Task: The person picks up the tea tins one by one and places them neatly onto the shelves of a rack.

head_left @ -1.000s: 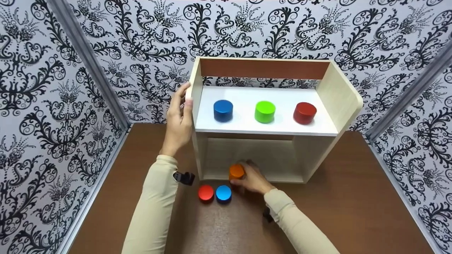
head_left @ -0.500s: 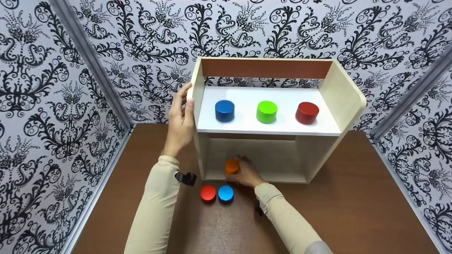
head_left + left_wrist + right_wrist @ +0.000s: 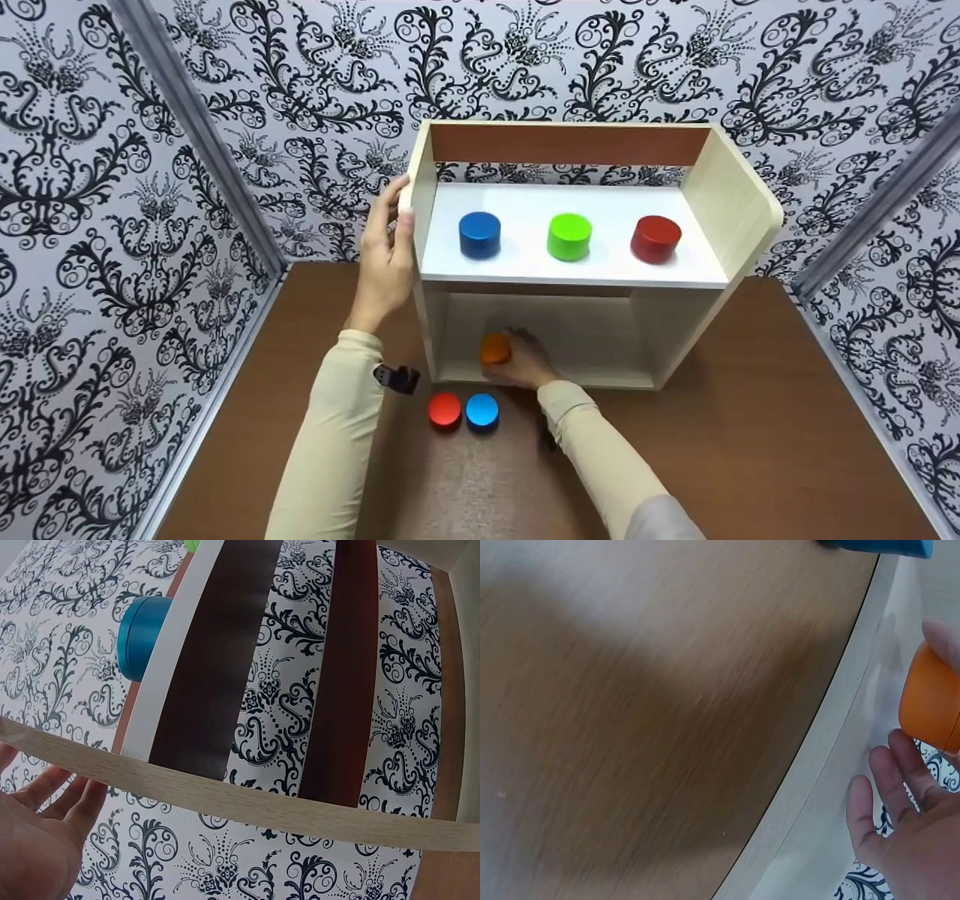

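Note:
My right hand (image 3: 531,364) holds an orange cylinder (image 3: 495,349) at the left part of the shelf unit's lower compartment (image 3: 585,330). In the right wrist view, the thumb and a finger grip this cylinder (image 3: 928,701) just past the unit's front edge, while the other fingers of the hand (image 3: 911,829) are spread. My left hand (image 3: 384,266) grips the unit's left side panel (image 3: 422,172), thumb on the front edge. The left wrist view shows its fingers (image 3: 88,802) reaching behind that panel's edge (image 3: 247,799).
On the white upper shelf (image 3: 517,270) stand a dark blue cylinder (image 3: 480,235), a green one (image 3: 569,237) and a dark red one (image 3: 655,240). A red cylinder (image 3: 445,411) and a light blue one (image 3: 482,412) stand on the brown table (image 3: 757,450) before the unit.
My right hand has carried the orange cylinder from the unit's front edge inward and slightly left, into the lower compartment. The left hand keeps its grip on the side panel.

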A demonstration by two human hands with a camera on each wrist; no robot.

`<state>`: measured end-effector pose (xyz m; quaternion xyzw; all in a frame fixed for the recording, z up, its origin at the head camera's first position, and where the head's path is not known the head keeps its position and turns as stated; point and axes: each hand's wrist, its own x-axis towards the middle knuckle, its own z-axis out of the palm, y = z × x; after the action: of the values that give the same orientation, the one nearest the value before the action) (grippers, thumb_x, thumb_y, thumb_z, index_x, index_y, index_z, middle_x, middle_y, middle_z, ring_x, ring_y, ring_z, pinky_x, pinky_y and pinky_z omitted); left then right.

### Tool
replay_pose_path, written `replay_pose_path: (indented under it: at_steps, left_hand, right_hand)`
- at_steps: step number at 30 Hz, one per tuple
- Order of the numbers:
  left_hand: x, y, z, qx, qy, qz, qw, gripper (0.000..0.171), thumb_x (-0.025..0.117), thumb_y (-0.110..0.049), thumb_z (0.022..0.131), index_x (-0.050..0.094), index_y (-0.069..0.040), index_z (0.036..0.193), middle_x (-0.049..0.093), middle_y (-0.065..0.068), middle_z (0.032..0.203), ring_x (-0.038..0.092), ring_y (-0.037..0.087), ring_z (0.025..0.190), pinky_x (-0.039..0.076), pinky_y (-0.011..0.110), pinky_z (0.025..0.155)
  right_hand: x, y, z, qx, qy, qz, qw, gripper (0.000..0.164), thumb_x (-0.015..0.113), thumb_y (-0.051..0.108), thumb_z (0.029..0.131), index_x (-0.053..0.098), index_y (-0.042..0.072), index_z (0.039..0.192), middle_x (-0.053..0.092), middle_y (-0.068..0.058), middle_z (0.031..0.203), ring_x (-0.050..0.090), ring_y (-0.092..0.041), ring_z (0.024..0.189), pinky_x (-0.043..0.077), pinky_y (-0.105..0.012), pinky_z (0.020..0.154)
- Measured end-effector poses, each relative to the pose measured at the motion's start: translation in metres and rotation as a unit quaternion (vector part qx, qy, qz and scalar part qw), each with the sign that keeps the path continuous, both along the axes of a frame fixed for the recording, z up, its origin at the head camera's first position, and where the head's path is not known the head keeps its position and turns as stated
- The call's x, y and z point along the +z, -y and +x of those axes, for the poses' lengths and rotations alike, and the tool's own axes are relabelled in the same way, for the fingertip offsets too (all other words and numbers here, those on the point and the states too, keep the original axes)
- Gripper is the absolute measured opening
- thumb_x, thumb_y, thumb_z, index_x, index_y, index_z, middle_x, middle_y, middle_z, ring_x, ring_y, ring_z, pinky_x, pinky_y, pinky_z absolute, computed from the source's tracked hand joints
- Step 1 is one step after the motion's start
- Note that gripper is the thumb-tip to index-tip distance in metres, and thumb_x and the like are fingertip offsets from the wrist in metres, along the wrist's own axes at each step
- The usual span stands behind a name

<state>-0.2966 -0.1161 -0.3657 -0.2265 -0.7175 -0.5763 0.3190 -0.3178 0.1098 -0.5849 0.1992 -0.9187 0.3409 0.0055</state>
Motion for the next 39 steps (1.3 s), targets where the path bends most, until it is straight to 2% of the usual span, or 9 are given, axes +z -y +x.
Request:
replay_pose_path:
  at_steps: [5, 15, 19, 22, 28, 35, 39]
  left_hand:
    - [0.0, -0.001, 0.0, -0.004, 0.005, 0.002, 1.0, 0.042, 0.042, -0.017, 0.109, 0.044, -0.007, 0.149, 0.056, 0.02, 0.133, 0.058, 0.036, 0.111, 0.057, 0.047, 0.086]
    - [-0.001, -0.001, -0.001, 0.005, -0.001, -0.005, 1.0, 0.041, 0.042, -0.016, 0.109, 0.044, -0.005, 0.149, 0.057, 0.019, 0.132, 0.057, 0.029, 0.112, 0.056, 0.044, 0.088]
    - [-0.002, -0.001, -0.001, 0.01, -0.006, -0.003, 0.9999, 0.041, 0.043, -0.016, 0.109, 0.046, -0.005, 0.148, 0.057, 0.019, 0.133, 0.057, 0.028, 0.113, 0.055, 0.044, 0.088]
    - [-0.002, -0.001, -0.001, 0.012, -0.011, -0.002, 0.9999, 0.041, 0.043, -0.015, 0.108, 0.046, -0.005, 0.148, 0.057, 0.019, 0.134, 0.058, 0.029, 0.113, 0.055, 0.043, 0.089]
    - [0.0, -0.001, 0.0, 0.014, -0.009, -0.007, 0.9998, 0.042, 0.043, -0.017, 0.109, 0.045, -0.005, 0.148, 0.057, 0.02, 0.132, 0.058, 0.028, 0.112, 0.056, 0.041, 0.087]
    - [-0.001, 0.0, 0.0, 0.007, -0.002, -0.002, 1.0, 0.041, 0.043, -0.017, 0.109, 0.045, -0.006, 0.149, 0.057, 0.02, 0.13, 0.058, 0.032, 0.11, 0.057, 0.046, 0.083]
    - [-0.001, 0.0, 0.001, 0.005, -0.001, -0.001, 1.0, 0.042, 0.043, -0.018, 0.109, 0.045, -0.006, 0.149, 0.057, 0.02, 0.129, 0.059, 0.034, 0.109, 0.058, 0.047, 0.081]
  right_hand:
    - [-0.001, 0.006, 0.0, -0.006, 0.001, 0.008, 1.0, 0.082, 0.089, 0.03, 0.075, 0.052, -0.009, 0.137, 0.059, -0.022, 0.118, 0.057, -0.039, 0.106, 0.053, -0.051, 0.091]
    - [-0.01, 0.019, -0.002, -0.003, -0.041, 0.031, 0.999, 0.07, 0.085, 0.037, 0.077, 0.058, 0.0, 0.13, 0.061, -0.017, 0.112, 0.058, -0.037, 0.101, 0.052, -0.054, 0.085]
    - [-0.013, 0.021, -0.003, -0.012, -0.027, 0.033, 0.999, 0.076, 0.084, 0.038, 0.077, 0.055, 0.0, 0.136, 0.059, -0.019, 0.118, 0.055, -0.038, 0.109, 0.049, -0.057, 0.087]
    - [-0.017, 0.021, -0.004, -0.019, -0.018, 0.038, 0.999, 0.076, 0.084, 0.039, 0.077, 0.055, 0.002, 0.138, 0.058, -0.019, 0.121, 0.052, -0.039, 0.114, 0.046, -0.058, 0.088]
    - [-0.022, 0.022, -0.006, -0.018, -0.036, 0.033, 0.999, 0.073, 0.084, 0.038, 0.076, 0.058, 0.003, 0.134, 0.06, -0.019, 0.121, 0.053, -0.039, 0.114, 0.047, -0.059, 0.089]
    - [-0.029, 0.025, -0.008, -0.026, -0.063, 0.044, 0.997, 0.073, 0.084, 0.037, 0.075, 0.057, 0.004, 0.134, 0.06, -0.019, 0.119, 0.054, -0.038, 0.111, 0.049, -0.058, 0.087]
    - [-0.029, 0.026, -0.006, -0.031, -0.062, 0.036, 0.997, 0.074, 0.085, 0.035, 0.075, 0.056, 0.001, 0.133, 0.059, -0.02, 0.118, 0.055, -0.039, 0.11, 0.049, -0.059, 0.087]
